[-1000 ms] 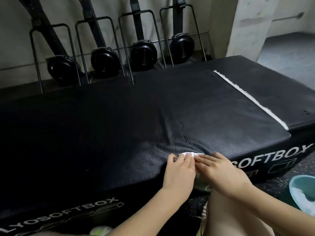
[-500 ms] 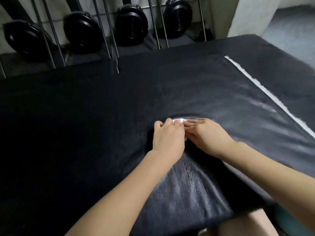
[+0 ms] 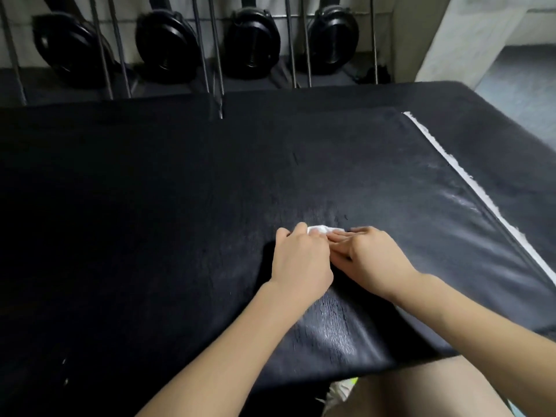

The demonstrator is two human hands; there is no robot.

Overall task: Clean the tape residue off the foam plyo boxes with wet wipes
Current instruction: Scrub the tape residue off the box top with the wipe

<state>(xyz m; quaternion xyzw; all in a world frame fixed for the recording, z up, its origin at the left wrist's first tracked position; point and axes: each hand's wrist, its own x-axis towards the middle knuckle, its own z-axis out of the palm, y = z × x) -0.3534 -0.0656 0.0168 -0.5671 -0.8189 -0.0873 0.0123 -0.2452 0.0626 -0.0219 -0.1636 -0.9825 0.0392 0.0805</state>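
Note:
A wide black foam plyo box (image 3: 150, 221) fills the view. A white wet wipe (image 3: 322, 229) lies bunched on its top near the middle. My left hand (image 3: 301, 263) has curled fingers on the wipe's left part. My right hand (image 3: 373, 257) lies flat beside it, its straight fingers pressing the wipe's right part down. Most of the wipe is hidden under both hands. A strip of white tape residue (image 3: 469, 188) runs diagonally across the box top at the right. A wet, shiny streak (image 3: 334, 329) shows on the box between my forearms.
Behind the box stand several black round machines (image 3: 252, 40) with thin metal bars (image 3: 210, 55) against a pale wall. A concrete pillar (image 3: 469, 34) rises at the back right. My bare knee (image 3: 421, 389) shows below the box's front edge.
Both hands have pushed the wipe from the box's front edge toward the middle of the top, leaving a wet streak behind. The view has tilted down and closer.

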